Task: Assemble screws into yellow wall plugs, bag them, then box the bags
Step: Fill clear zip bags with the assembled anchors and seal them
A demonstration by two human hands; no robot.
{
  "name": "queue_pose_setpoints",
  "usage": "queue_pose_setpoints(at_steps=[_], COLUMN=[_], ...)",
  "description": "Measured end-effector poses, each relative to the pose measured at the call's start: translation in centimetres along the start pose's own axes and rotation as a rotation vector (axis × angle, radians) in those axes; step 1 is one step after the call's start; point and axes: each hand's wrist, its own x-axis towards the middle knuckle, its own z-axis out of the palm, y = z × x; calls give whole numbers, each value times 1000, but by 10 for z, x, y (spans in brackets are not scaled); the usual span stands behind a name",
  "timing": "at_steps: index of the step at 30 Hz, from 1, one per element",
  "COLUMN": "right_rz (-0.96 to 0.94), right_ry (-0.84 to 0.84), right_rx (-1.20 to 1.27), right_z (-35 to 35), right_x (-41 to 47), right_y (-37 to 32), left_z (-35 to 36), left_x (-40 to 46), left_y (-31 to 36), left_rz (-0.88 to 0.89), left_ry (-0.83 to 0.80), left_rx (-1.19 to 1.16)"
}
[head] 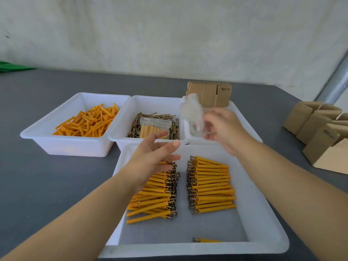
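Note:
My right hand [224,129] pinches an empty clear plastic bag [192,113], blurred, above the right back tray [244,121]. My left hand [154,157] hovers open with fingers spread over the near white tray [263,213]. That tray holds two rows of yellow wall plugs with screws in them [211,183], and one stray assembled plug [207,240] at its front edge. A filled bag of plugs [153,127] lies on the loose screws [173,129] in the middle back tray. Bare yellow plugs [88,121] fill the left back tray [47,136].
A stack of flat cardboard [211,95] stands behind the right back tray. Several folded small cardboard boxes [320,132] sit at the table's right side. A metal pole [335,81] leans at the far right; something green [11,66] lies at the far left.

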Motion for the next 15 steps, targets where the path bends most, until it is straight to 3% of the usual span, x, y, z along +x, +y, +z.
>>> queue_pose_setpoints(at_steps=[2,5,10,15], right_rz=[99,163,75,97], right_ry=[-172,-295,-282,-259], right_rx=[-47,-141,-364,-399], right_z=[12,18,14,17], right_x=[-23,-49,-59,-59], right_y=[11,26,32,35], left_z=[2,3,5,7], left_x=[-2,-5,-10,-8], left_y=[1,0,2,-1], left_rz=[55,95,55,41], left_ry=[14,65,-2,-6], left_rx=[26,67,135,246])
